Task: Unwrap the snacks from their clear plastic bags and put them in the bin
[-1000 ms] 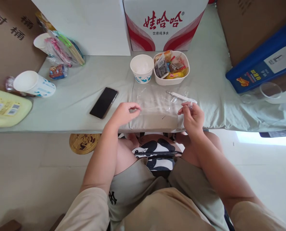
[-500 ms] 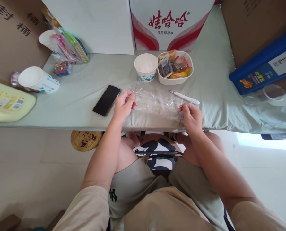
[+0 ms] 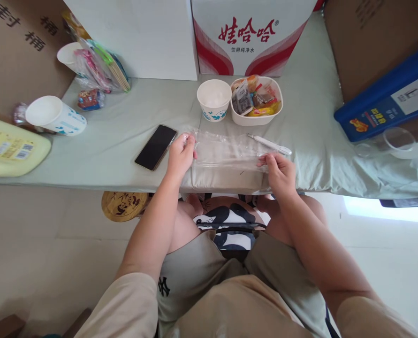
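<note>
A clear plastic bag (image 3: 226,151) lies stretched across the near edge of the pale green cloth-covered table (image 3: 117,141). My left hand (image 3: 180,155) pinches its left end, fingers closed. My right hand (image 3: 279,171) pinches its right end, fingers closed too. A white pen-like tool (image 3: 269,143) lies just beyond my right hand. Behind the bag stand a white paper cup (image 3: 214,99) and a white bowl (image 3: 256,100) filled with wrapped snacks. A black phone (image 3: 155,146) rests left of my left hand.
A tipped paper cup (image 3: 55,116) and a yellow jug (image 3: 8,152) lie at the left, with bagged items (image 3: 99,68) behind. A red-and-white water carton (image 3: 247,35) and cardboard boxes stand at the back. A blue box (image 3: 388,101) and clear cup (image 3: 399,140) sit right.
My left hand has moved forward and to the left with the bag's end, and the bag is now pulled flatter between both hands. My right hand stayed nearly in place.
</note>
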`<action>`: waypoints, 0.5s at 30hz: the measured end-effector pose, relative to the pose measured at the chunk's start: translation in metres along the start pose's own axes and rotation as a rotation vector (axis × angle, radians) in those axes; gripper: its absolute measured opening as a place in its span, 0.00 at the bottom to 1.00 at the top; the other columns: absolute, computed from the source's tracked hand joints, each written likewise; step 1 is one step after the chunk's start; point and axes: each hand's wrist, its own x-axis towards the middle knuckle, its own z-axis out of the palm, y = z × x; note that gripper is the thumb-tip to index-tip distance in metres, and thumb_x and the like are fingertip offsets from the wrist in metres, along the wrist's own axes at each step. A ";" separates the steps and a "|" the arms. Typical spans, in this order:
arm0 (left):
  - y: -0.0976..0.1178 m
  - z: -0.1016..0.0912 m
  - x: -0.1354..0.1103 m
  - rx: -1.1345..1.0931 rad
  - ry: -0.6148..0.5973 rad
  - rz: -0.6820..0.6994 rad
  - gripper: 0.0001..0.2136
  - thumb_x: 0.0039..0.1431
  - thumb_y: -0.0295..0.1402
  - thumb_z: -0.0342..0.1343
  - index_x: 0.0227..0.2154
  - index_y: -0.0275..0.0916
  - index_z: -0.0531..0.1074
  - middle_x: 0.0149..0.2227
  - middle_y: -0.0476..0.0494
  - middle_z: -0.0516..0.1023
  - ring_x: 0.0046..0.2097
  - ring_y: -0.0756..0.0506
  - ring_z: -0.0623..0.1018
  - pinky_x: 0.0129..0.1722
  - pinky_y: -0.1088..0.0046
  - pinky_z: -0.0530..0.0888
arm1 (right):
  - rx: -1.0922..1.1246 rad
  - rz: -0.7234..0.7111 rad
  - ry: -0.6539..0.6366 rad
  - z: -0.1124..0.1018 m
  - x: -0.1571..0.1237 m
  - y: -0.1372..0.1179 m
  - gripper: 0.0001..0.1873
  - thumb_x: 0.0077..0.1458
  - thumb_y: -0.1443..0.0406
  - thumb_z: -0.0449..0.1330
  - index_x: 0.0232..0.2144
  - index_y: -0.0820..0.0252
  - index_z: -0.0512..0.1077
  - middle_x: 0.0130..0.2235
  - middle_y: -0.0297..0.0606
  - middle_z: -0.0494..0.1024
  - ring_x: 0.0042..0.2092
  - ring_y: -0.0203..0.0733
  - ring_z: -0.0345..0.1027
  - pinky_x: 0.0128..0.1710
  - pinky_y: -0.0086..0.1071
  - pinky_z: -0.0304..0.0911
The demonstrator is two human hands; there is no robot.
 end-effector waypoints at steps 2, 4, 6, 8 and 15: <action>0.000 0.001 0.000 -0.012 -0.015 0.000 0.12 0.70 0.39 0.52 0.31 0.41 0.69 0.15 0.56 0.63 0.18 0.53 0.68 0.19 0.78 0.60 | 0.066 0.028 0.024 0.001 0.000 0.000 0.27 0.61 0.40 0.58 0.27 0.55 0.75 0.24 0.34 0.76 0.31 0.42 0.75 0.38 0.37 0.71; 0.000 0.002 0.000 -0.025 -0.029 -0.026 0.12 0.70 0.40 0.52 0.31 0.42 0.69 0.15 0.56 0.62 0.18 0.53 0.67 0.20 0.77 0.61 | 0.129 0.083 0.023 0.002 -0.001 -0.001 0.28 0.60 0.37 0.58 0.30 0.55 0.74 0.18 0.28 0.68 0.23 0.38 0.69 0.30 0.35 0.68; 0.001 0.004 -0.001 -0.041 -0.040 -0.065 0.12 0.69 0.41 0.53 0.31 0.42 0.69 0.15 0.56 0.62 0.18 0.53 0.65 0.19 0.77 0.59 | 0.169 0.116 0.020 0.002 -0.003 0.000 0.29 0.60 0.36 0.57 0.33 0.54 0.73 0.16 0.24 0.62 0.18 0.35 0.61 0.23 0.32 0.63; 0.001 0.005 0.000 -0.056 -0.034 -0.089 0.12 0.69 0.41 0.53 0.30 0.42 0.69 0.15 0.56 0.62 0.18 0.52 0.65 0.19 0.77 0.59 | 0.193 0.104 0.013 0.001 -0.003 0.001 0.28 0.62 0.37 0.55 0.37 0.53 0.72 0.18 0.24 0.64 0.18 0.35 0.61 0.22 0.32 0.62; -0.009 0.003 0.003 -0.048 -0.007 -0.009 0.13 0.69 0.42 0.53 0.30 0.42 0.69 0.16 0.56 0.64 0.19 0.51 0.68 0.23 0.75 0.62 | 0.145 0.132 -0.105 0.003 -0.005 0.003 0.25 0.54 0.54 0.66 0.52 0.52 0.66 0.33 0.30 0.80 0.29 0.40 0.76 0.32 0.37 0.73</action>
